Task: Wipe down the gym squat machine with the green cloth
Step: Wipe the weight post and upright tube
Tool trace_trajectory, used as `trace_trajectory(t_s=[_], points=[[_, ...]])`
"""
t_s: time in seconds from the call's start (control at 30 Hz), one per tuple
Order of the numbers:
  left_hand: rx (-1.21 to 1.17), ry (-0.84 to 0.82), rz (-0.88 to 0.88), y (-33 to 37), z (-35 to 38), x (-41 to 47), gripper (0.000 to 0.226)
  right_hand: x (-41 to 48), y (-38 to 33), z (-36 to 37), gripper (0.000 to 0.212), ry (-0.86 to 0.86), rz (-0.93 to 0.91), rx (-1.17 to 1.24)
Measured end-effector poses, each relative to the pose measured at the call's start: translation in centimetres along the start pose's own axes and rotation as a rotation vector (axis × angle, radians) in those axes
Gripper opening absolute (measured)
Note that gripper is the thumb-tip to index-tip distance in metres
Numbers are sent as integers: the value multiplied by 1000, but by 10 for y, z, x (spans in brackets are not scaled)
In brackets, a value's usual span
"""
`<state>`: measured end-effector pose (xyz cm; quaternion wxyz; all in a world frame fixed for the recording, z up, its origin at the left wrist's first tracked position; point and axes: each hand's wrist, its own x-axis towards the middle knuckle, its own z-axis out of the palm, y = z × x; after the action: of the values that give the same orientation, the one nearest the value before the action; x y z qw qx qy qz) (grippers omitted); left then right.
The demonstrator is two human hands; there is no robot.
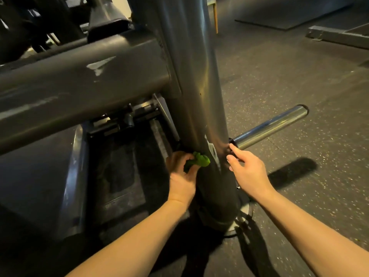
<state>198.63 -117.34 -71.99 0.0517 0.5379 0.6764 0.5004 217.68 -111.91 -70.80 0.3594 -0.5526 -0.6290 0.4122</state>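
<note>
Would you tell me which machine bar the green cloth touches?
The upright dark post; the left hand holds the green cloth against it, not the crossbeam or chrome peg.

Left hand (180, 176) gripping green cloth (199, 161), against post (191, 76)

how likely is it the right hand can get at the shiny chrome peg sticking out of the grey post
Probably yes: the open right hand has its index fingertip by the base of the shiny chrome cylindrical peg, where it leaves the dark grey steel post, and nothing lies between them.
</note>
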Motion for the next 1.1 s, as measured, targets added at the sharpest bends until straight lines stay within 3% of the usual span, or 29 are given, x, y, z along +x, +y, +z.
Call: trace_trajectory(t_s=[0.17,0.33,0.43,0.57,0.7,0.87,0.93,1.0,1.1], points=[[9,-123,-107,-23,17,-35,23,-22,14,16,50,31,33,-70],[17,-390,-414,-45,36,-66,48,-25,17,20,48,58,46,-108],[5,-328,-363,-36,29,-53,44,-23,20,21,49,50,68,-122],[-113,-22,-146,-1,5,-19,26,-19,29,24,47,68,71,-98],[-51,-54,-65,-7,13,-30,19,-13,37,23,46,73,76,-82],[-57,-219,-400,-33,38,-67,48,-17,40,24,47,68,71,-68],[26,-368,-515,-40,44,-73,39,-16,44,24,45,68,75,-78],[224,-606,-629,-45,43,-81,16,-21,47,22,43,59,88,-63],[192,-621,-704,-36,38,-79,27,-36,51,18,40,79,180,-85]])
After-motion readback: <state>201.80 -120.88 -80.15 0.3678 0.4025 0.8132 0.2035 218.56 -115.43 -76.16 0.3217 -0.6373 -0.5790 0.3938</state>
